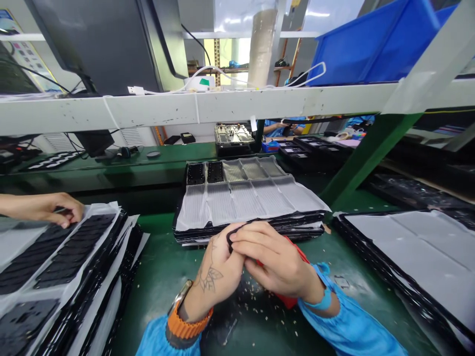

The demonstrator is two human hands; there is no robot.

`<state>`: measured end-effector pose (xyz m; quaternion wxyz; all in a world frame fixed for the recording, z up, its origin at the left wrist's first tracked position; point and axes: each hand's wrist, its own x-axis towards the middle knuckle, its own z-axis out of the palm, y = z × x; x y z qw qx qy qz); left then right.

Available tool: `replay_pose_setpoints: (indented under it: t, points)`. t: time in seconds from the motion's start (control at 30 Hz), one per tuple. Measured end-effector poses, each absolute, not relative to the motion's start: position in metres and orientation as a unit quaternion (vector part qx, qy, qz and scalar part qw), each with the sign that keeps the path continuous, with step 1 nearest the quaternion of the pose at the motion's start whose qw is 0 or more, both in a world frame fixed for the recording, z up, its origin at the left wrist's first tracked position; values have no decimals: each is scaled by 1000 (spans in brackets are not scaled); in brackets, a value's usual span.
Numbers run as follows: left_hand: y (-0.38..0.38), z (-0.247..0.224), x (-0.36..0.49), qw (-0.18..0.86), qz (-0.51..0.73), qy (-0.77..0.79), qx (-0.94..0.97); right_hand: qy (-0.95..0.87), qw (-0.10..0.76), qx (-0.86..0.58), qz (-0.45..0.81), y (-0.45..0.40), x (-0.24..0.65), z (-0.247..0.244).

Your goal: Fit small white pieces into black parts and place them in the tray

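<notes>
My left hand (221, 267), with an orange-banded watch at the wrist, is wrapped round a thin black part (233, 235) in the middle of the view. Against the same part press the fingers of my right hand (272, 254); most of the part is hidden between the two hands. Something red (286, 299) shows beneath my right hand. Just beyond both hands lies a stack of black trays (252, 228) topped with a white liner sheet, with two black pieces (215, 172) in its back left pockets.
At left, another person's hand (61, 207) touches black parts on a tray stack (111, 277). More lined trays (415, 242) lie at right. Small pale bits dot the green table (159, 291). A white shelf beam (237, 105) and green post (371, 158) stand ahead.
</notes>
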<state>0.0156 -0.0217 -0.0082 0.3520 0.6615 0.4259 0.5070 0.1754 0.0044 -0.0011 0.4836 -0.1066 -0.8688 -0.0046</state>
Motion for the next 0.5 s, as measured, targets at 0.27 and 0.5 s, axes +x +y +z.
replay_pose_setpoints:
  t: [0.27, 0.5]
  points:
    - [-27, -1, 19, 385, 498, 436, 643, -862, 495, -111, 18, 3, 173, 0]
    - [-31, 3, 18, 409, 491, 435, 634, -859, 493, -131, 35, -3, 170, 0]
